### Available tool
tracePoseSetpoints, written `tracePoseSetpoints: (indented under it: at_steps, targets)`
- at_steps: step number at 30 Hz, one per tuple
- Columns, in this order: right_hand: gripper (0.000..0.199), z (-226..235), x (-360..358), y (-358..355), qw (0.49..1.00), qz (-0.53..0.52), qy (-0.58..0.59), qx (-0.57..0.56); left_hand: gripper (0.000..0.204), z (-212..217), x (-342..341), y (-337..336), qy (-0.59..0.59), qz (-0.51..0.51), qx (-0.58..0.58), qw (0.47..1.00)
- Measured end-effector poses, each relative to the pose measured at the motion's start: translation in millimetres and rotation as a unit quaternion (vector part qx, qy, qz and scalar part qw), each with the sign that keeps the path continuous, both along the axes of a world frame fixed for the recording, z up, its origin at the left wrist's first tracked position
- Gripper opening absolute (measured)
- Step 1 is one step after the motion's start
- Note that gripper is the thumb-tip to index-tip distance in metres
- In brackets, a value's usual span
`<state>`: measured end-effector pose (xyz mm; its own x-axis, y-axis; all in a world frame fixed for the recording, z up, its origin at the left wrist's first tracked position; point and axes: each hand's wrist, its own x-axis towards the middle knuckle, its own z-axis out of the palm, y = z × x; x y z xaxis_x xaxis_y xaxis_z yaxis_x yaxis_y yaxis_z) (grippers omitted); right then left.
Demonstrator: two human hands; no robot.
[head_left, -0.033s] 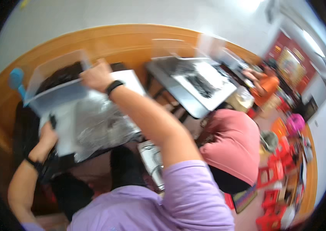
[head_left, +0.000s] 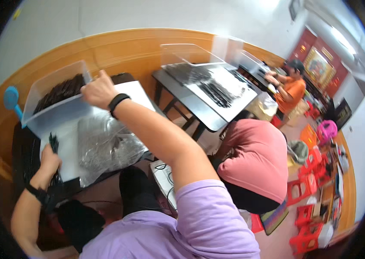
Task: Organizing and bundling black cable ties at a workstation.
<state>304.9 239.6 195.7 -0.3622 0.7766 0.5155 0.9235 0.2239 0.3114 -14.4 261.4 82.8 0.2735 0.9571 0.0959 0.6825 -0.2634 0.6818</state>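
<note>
Left hand (head_left: 51,159) closed around dark bundle (head_left: 54,141) at white sheet's (head_left: 69,157) left edge; right hand (head_left: 99,92) beside clear bin (head_left: 59,108), cannot tell its grip. Step, judged: bundle handling; next move likely needs strands held together

a workshop-like room, shown by dark tables (head_left: 177,93), clear plastic bins (head_left: 61,106), red stools (head_left: 308,182) and co-workers (head_left: 258,157).

Bundle (head_left: 54,142) partly behind left grip (head_left: 50,160)

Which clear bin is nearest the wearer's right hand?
The leftmost bin, holding dark strips; in the picture its edge meets the right hand, while the other bins stand clearly farther right.
</note>
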Motion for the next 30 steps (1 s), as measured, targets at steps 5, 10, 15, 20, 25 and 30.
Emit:
tracePoseSetpoints:
  at_steps: [5,10,15,20,25,30]
  targets:
    - [0.022,4,48,-31,0.999,-0.023,0.021,0.027,0.057,17,42,-13,0.039,-0.016,-0.029,0.999]
    - [0.02,4,56,-37,0.998,-0.031,0.053,0.008,0.049,15,37,-21,-0.011,-0.02,-0.033,0.999]
    - [0.028,18,68,-71,0.994,0.028,0.106,-0.02,0.043,18,31,-20,-0.114,-0.011,-0.148,0.982]
    - [0.027,37,60,-161,0.975,0.003,0.207,-0.08,0.05,8,29,-10,-0.207,0.033,-0.17,0.963]
    - [0.018,13,41,-212,0.95,0.064,0.297,-0.074,0.047,-17,6,23,-0.272,0.063,-0.133,0.951]
    - [0.017,12,15,-254,0.916,0.133,0.37,-0.084,0.029,-41,-21,87,-0.283,0.079,-0.183,0.938]
